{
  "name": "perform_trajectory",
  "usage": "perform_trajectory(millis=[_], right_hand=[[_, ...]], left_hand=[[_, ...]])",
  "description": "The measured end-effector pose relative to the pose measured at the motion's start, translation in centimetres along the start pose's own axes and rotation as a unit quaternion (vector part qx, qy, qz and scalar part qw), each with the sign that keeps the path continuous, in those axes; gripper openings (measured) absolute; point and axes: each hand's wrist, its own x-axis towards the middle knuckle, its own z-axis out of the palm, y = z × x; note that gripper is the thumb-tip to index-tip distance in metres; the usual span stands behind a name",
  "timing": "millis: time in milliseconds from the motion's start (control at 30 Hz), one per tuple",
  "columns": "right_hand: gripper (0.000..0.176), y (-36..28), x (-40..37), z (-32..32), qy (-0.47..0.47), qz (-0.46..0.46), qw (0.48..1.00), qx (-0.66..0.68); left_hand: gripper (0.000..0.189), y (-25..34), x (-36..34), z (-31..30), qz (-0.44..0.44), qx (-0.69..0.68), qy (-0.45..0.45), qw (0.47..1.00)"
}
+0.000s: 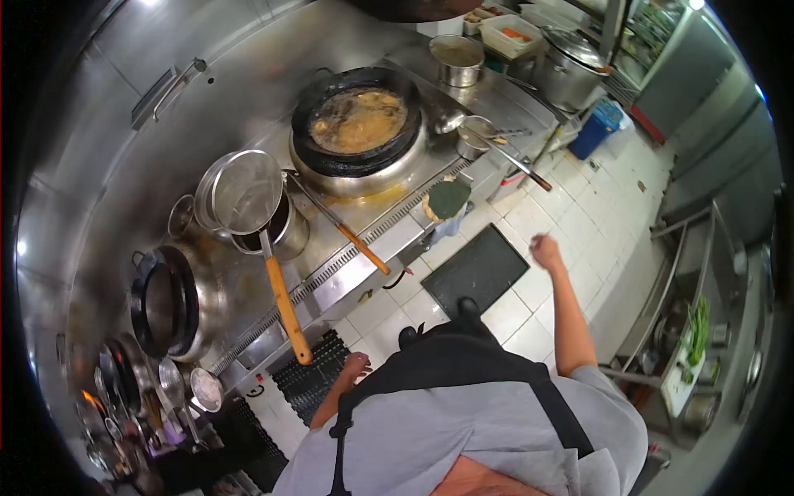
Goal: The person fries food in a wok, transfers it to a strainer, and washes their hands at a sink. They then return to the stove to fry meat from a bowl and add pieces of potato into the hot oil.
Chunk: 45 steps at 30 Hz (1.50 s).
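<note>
My left hand (355,366) hangs low beside the black apron, near the stove's front edge, fingers loosely bent and slightly apart, holding nothing. Out to the right, my right hand (545,250) is over the tiled floor, fingers curled in, with nothing visible in it. A black wok (405,128) of bubbling brown liquid (356,121) sits on the stove. Left of it, a wooden-handled strainer (248,194) rests on a metal pot (294,231). A ladle (451,123) and a small pot (473,147) are to the wok's right.
A second wok (157,302) stands at the left, with ladles beyond it. A green-and-tan cloth (447,198) lies on the stove edge. A black mat (475,269) is on the floor. At right is a metal shelf with green vegetables (697,331); a blue bin (595,130) stands farther back.
</note>
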Motion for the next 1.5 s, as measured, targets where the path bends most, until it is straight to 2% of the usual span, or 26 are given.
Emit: perform_trajectory(millis=[67,100,200,300,367,433,467,500,533,600,633,700,733,800,833,867,933,1000,1067,1100,1167,1233,1267,1333,1433,1500], right_hand=[[0.024,-1.3,9.0,-2.6,0.085,-0.078,0.992,-0.046],[0.023,-3.4,12.9,-4.5,0.098,-0.083,0.990,-0.050],[0.026,-5.7,24.5,-5.9,0.161,-0.189,0.962,-0.114],[0.031,-8.4,32.9,-6.0,0.034,-0.236,0.959,-0.155],[0.034,-15.2,31.6,-7.0,-0.153,-0.319,0.931,-0.094],[0.031,-20.3,27.2,-4.4,-0.343,-0.375,0.861,0.018],[0.030,-22.5,23.4,-2.7,-0.545,-0.192,0.781,0.237],[0.030,-24.4,20.5,0.1,-0.614,-0.191,0.733,0.222],[0.032,-26.2,18.1,2.8,-0.638,-0.276,0.697,0.176],[0.040,-28.9,13.1,9.5,-0.528,-0.428,0.715,0.164],[0.056,-30.2,11.6,13.0,-0.484,-0.464,0.725,0.155],[0.068,-31.7,9.1,20.6,-0.405,-0.430,0.787,0.178],[0.066,-33.0,8.5,22.0,-0.449,-0.354,0.794,0.206],[0.036,-35.1,7.5,24.0,-0.505,-0.186,0.784,0.310],[0.028,-37.1,6.8,17.9,-0.548,-0.079,0.773,0.308],[0.018,-37.4,6.7,15.8,-0.504,-0.159,0.797,0.294],[0.013,-35.6,5.8,12.7,-0.486,-0.145,0.797,0.328],[0.010,-33.8,5.4,8.1,-0.465,-0.122,0.798,0.362],[0.011,-30.9,6.4,5.5,-0.487,-0.138,0.765,0.398],[0.014,-30.2,6.7,2.8,-0.499,-0.140,0.748,0.415],[0.013,-28.4,8.5,-3.0,-0.550,-0.084,0.703,0.443],[0.019,-25.2,11.1,-6.7,-0.575,-0.057,0.667,0.471],[0.030,-22.0,14.0,-9.0,-0.501,-0.131,0.738,0.432],[0.029,-19.8,16.8,-13.5,-0.525,-0.095,0.713,0.455],[0.029,-18.1,19.0,-16.8,-0.426,-0.148,0.838,0.306],[0.023,-18.2,20.9,-17.1,-0.389,-0.177,0.866,0.259]], left_hand=[[0.023,1.7,0.4,2.7,0.091,-0.069,0.082,0.990],[0.025,4.1,-0.1,4.0,0.036,-0.053,0.135,0.989],[0.020,9.2,-1.9,8.6,0.061,-0.110,0.252,0.960],[0.023,12.8,-5.2,13.9,0.041,-0.204,0.209,0.956],[0.029,17.7,-7.2,16.0,0.038,-0.264,0.174,0.948],[0.036,20.9,-4.7,16.8,0.127,-0.386,0.198,0.892],[0.037,23.7,-3.9,16.9,0.155,-0.418,0.201,0.872],[0.034,26.9,-3.1,17.3,0.183,-0.464,0.201,0.843],[0.032,29.8,-2.5,17.4,0.215,-0.507,0.202,0.810],[0.024,30.4,2.2,15.7,0.185,-0.556,0.196,0.786],[0.022,31.6,1.7,16.0,0.183,-0.528,0.221,0.799],[0.021,33.6,1.1,17.4,0.202,-0.475,0.282,0.809],[0.022,35.1,0.0,18.5,0.234,-0.481,0.272,0.800],[0.025,38.0,-3.3,21.5,0.278,-0.445,0.250,0.814],[0.027,38.9,-4.9,23.0,0.286,-0.422,0.234,0.828],[0.029,38.8,-6.2,23.7,0.300,-0.403,0.194,0.843],[0.034,37.3,-8.1,25.3,0.315,-0.354,0.086,0.876],[0.038,33.0,-7.8,26.4,0.281,-0.269,0.096,0.917],[0.033,23.8,-4.5,26.7,0.216,-0.197,0.161,0.943],[0.024,18.2,-2.4,27.6,0.193,-0.148,0.263,0.934],[0.033,2.9,1.7,29.3,0.150,0.091,0.400,0.899],[0.033,-0.8,-3.7,33.6,-0.062,0.054,0.427,0.901],[0.032,-3.9,-4.7,35.0,-0.085,0.023,0.411,0.907],[0.031,-6.3,-7.0,37.2,-0.122,-0.048,0.394,0.910],[0.029,-5.2,-7.4,37.4,-0.111,-0.118,0.389,0.907],[0.028,-3.8,-6.9,36.7,-0.077,-0.154,0.399,0.901]])
